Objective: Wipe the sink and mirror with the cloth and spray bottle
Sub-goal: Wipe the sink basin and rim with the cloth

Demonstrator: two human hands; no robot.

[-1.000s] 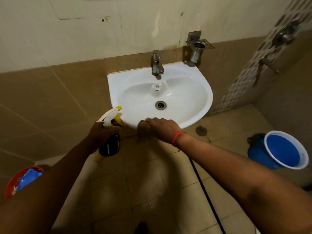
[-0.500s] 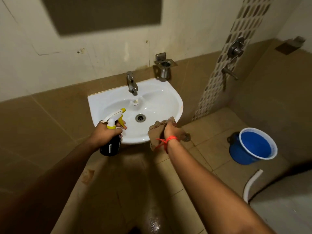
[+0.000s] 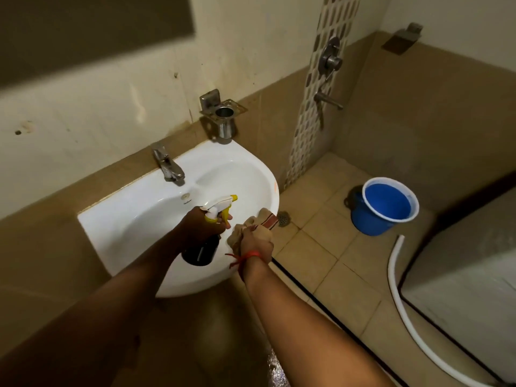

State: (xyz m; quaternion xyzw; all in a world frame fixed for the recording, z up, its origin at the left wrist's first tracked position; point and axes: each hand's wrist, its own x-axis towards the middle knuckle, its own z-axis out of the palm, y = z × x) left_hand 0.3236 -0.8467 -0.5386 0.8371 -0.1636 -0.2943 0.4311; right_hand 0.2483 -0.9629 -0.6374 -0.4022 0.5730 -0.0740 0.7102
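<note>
A white wall-mounted sink (image 3: 117, 227) with a chrome tap (image 3: 169, 166) fills the middle of the view. My left hand (image 3: 199, 226) holds a dark spray bottle (image 3: 202, 251) with a white and yellow trigger head over the basin, nozzle pointing right. My right hand (image 3: 255, 241), with a red thread at the wrist, grips a bunched beige cloth (image 3: 264, 216) at the sink's right front rim. A dark mirror (image 3: 83, 32) hangs on the wall at the upper left.
A steel cup holder (image 3: 224, 118) is fixed to the wall above the sink. A blue bucket (image 3: 385, 205) stands on the tiled floor at right, near a floor drain (image 3: 283, 217) and a white hose (image 3: 399, 297). Shower fittings (image 3: 329, 62) are on the patterned wall strip.
The view has swung up and to the right. My left hand has carried the spray bottle from the sink's left edge over the basin. My right hand with the cloth stays at the front rim.
</note>
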